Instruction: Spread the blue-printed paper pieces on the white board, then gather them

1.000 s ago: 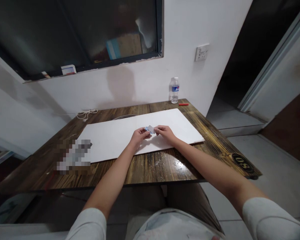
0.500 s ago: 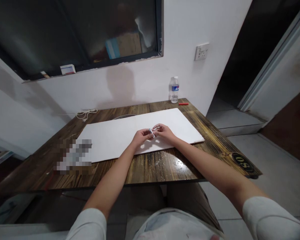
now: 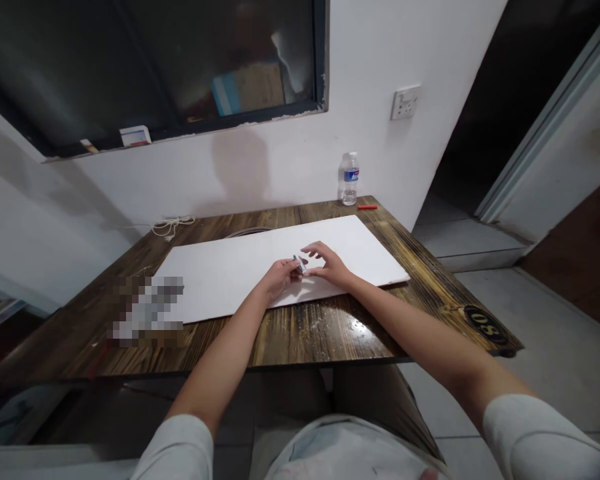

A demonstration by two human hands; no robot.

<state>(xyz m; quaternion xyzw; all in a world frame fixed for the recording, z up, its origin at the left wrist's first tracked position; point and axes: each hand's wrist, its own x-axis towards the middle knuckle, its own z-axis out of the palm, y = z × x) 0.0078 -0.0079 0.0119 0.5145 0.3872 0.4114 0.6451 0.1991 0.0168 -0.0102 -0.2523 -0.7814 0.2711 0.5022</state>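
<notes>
Head: one white board [image 3: 220, 280], one bottle [image 3: 350, 180]
Left hand [image 3: 278, 276]: pinches a small item [image 3: 299, 263]
Right hand [image 3: 331, 267]: spread, beside it

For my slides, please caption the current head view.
Above a white board on a wooden table, the left hand pinches a small object, the right hand open close beside it.

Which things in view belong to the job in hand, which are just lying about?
In hand, apparently:
small item, held by left hand
right hand, open beside it
white board beneath

Seemingly lying about:
bottle
red stick
white cable
small box on window ledge
</notes>
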